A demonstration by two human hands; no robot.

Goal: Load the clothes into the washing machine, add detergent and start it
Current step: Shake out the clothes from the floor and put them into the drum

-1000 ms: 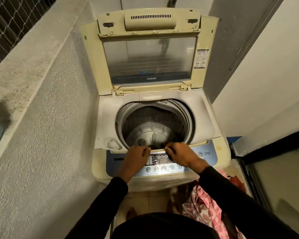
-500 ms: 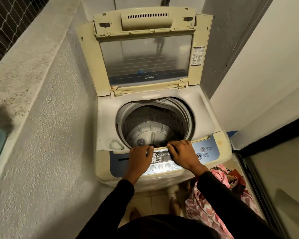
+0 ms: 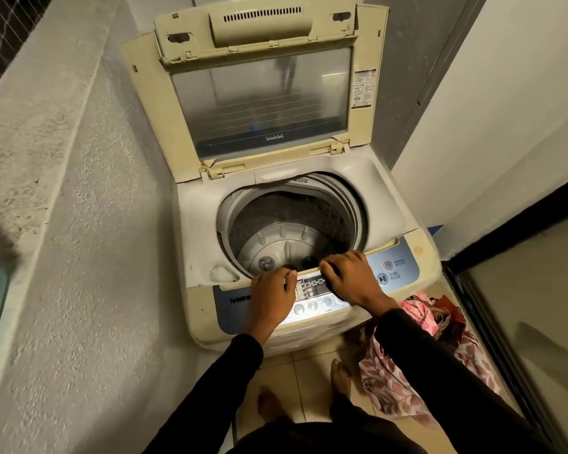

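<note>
Hands barely moved over the last second — left hand (image 3: pixel 271 294) and right hand (image 3: pixel 349 280) sit where they did on the front edge of the washing machine (image 3: pixel 308 244), fingers curled over the lip between drum opening and control panel (image 3: pixel 315 290). What changed is my stance: I've drawn back and up a bit, so more floor and my bare feet now show below the machine. Nothing in the drum changed.

Meaning for the task: loading hasn't started, as I read it. Drum (image 3: pixel 285 231) looks empty, agitator plate visible at the bottom. Clothes (image 3: pixel 423 326) lie heaped on the floor, just right of the machine's front corner, beside my right forearm. No detergent in view.

Grip: both hands curled onto the panel's top edge, bracing — neither holds any clothing.

Orientation: machine faces me, panel nearest, lid (image 3: pixel 259 93) hinged at the back and standing up, tilted slightly away. Drum axis is vertical, mouth pointing straight up, so clothes drop in from above. The heap has no clear long axis — crumpled, spread roughly front to back along the door frame.

Likely next: right hand down to the heap.
</note>
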